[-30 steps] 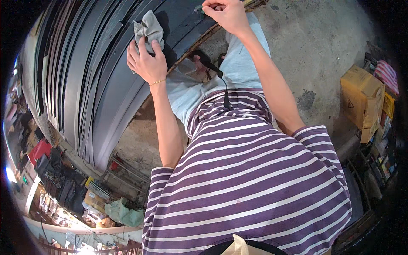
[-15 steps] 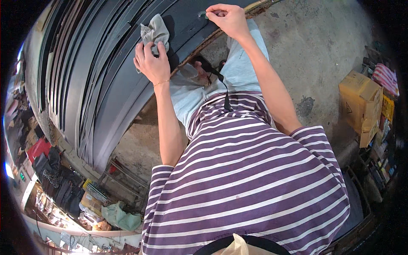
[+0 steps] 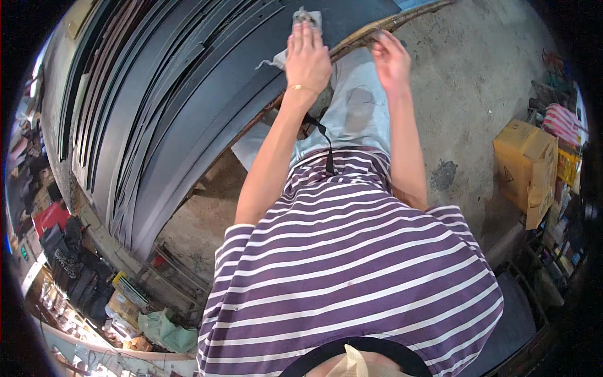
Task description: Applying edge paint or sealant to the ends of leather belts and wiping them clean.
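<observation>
A crumpled pale grey cloth (image 3: 312,20) lies on the dark sheet (image 3: 352,14) at the top of the picture. Fingers together and stretched out, my left hand (image 3: 308,58) presses down on this cloth and covers part of it. One loose corner of cloth trails out left of the wrist. My right hand (image 3: 392,58) is raised beside the table's wooden edge (image 3: 377,25), off the sheet. Its fingers are bent toward the thumb, slightly blurred. Something small and dark shows at the fingertips, too unclear to name.
Long dark strips (image 3: 144,94) lie stacked in curving layers over the left of the table. A cardboard box (image 3: 524,166) stands on the concrete floor (image 3: 465,81) at the right, next to a pink striped bundle (image 3: 562,122). Bags and clutter (image 3: 166,330) fill the lower left.
My left hand has slid right and farther away, taking the cloth along the sheet and flattening it. My right hand has drawn back from the sheet to the right, past the table edge.
</observation>
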